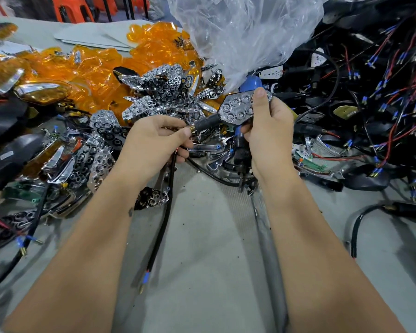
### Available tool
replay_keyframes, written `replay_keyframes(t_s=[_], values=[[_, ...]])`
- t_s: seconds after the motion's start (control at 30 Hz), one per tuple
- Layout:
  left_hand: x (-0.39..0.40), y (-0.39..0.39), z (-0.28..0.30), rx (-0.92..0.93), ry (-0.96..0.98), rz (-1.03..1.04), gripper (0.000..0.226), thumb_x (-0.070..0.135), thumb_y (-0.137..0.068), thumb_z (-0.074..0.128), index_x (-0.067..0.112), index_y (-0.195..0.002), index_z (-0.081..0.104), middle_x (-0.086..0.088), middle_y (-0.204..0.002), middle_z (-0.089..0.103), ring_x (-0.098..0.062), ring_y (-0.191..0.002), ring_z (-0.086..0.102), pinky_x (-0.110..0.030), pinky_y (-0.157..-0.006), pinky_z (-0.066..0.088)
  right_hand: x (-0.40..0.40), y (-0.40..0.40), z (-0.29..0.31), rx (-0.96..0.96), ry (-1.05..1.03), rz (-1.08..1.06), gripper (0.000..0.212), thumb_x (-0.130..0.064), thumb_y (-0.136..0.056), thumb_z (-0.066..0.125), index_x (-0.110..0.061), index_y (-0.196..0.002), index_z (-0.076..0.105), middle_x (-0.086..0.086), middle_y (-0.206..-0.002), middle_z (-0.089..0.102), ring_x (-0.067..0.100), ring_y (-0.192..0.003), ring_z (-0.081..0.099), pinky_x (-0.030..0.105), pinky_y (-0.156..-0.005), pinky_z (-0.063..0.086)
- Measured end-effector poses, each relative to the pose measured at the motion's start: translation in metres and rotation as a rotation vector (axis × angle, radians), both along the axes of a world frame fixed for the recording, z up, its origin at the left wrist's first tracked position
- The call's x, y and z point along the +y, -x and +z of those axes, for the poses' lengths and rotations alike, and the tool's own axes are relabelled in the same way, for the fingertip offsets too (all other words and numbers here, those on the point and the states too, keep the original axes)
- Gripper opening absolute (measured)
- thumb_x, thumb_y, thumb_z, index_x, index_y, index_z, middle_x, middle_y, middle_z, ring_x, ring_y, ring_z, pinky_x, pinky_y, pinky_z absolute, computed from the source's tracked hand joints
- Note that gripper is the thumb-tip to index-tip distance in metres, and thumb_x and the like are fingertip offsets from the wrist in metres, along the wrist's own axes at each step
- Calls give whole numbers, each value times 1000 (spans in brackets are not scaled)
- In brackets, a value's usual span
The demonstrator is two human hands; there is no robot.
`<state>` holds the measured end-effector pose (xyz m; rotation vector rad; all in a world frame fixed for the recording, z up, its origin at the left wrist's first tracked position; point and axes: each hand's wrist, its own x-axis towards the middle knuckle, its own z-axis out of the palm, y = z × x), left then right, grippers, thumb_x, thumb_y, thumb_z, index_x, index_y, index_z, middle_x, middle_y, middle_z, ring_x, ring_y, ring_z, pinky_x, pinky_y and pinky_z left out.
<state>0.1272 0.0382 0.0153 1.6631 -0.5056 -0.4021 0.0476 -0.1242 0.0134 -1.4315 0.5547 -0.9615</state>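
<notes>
A black lamp housing with a chrome honeycomb reflector (238, 108) is held above the grey table. My right hand (268, 131) grips the housing, thumb pressed on the reflector face. My left hand (157, 140) pinches the housing's black stem at its brass threaded end (190, 128). A black cable (165, 212) runs from that hand down toward me and ends in red and blue-tipped wires. A blue-handled tool (249, 84) stands behind the housing, partly hidden by it and by my right hand.
Loose chrome reflectors (163, 92) lie heaped at centre. Orange lenses (99, 68) are piled at the back left. Black housings with red and blue wires (370, 92) fill the right side. A clear plastic bag (245, 32) rises behind. Bare grey table (214, 260) lies between my forearms.
</notes>
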Motion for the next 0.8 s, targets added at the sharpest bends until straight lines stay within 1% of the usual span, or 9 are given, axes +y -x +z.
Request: replay_keyframes(t_s=[0.07, 0.13, 0.27, 0.37, 0.47, 0.57, 0.7, 0.77, 0.8], values=[[1, 0, 1, -4, -18, 6, 3, 10, -96, 64, 10, -97, 66, -2, -68, 74, -10, -55, 65, -19, -53, 54, 0, 1, 0, -7, -32, -7, 33, -36, -105, 45, -10, -88, 56, 10, -73, 54, 7, -44, 49, 21, -46, 38], [2, 1, 1, -41, -40, -10, 9, 4, -94, 64, 10, -88, 69, -1, -65, 73, -9, -55, 66, -18, -53, 54, 0, 2, 2, -25, -76, -6, 33, -36, -105, 44, -9, -90, 56, 8, -72, 57, 8, -41, 49, 20, -43, 36], [2, 3, 0, -138, 6, 15, 18, -2, -90, 67, 13, -82, 71, 4, -60, 71, -4, -54, 64, -16, -55, 54, 1, 2, 4, -85, -148, 44, 32, -33, -106, 44, -5, -98, 56, 20, -85, 62, 12, -40, 47, 17, -37, 32], [2, 1, -1, -181, 35, 30, 23, -4, -89, 67, 17, -80, 70, 7, -60, 71, -3, -55, 62, -15, -56, 54, 3, 3, 4, -91, -164, 71, 29, -32, -106, 45, -8, -94, 56, 18, -86, 61, 12, -41, 47, 17, -36, 34], [4, 0, -3, -258, -27, 18, 26, -1, -88, 70, 23, -77, 70, 9, -63, 71, -2, -58, 61, -15, -59, 53, 1, 5, 4, -41, -114, 88, 27, -34, -105, 45, -18, -86, 55, 9, -79, 62, 10, -43, 48, 18, -41, 38], [4, 2, -5, -303, -82, 18, 28, 2, -87, 71, 27, -74, 71, 13, -65, 71, 0, -59, 57, -12, -59, 50, -1, 6, 3, 30, -22, 86, 25, -39, -104, 45, -20, -90, 52, 8, -81, 59, 8, -45, 50, 27, -52, 44], [3, 4, -6, -315, -62, 14, 27, 1, -88, 70, 24, -74, 70, 13, -63, 70, 5, -54, 52, -8, -54, 42, 1, 7, 2, -53, -48, 166, 18, -36, -103, 46, -21, -92, 50, 1, -76, 62, 10, -44, 50, 18, -39, 38], [1, 5, -8, -316, -75, 8, 25, 2, -89, 70, 23, -74, 70, 8, -65, 70, 4, -53, 51, -10, -52, 42, 1, 7, 1, -41, -27, 218, 18, -40, -97, 53, -22, -101, 51, -3, -79, 62, 12, -48, 52, 19, -41, 38], [0, 6, -9, -322, -87, 8, 24, 3, -89, 70, 23, -75, 70, 5, -67, 70, 2, -54, 52, -12, -53, 43, 1, 7, 1, -18, -10, 237, 26, -41, -93, 58, -21, -109, 50, -2, -83, 63, 13, -51, 53, 20, -43, 39]])
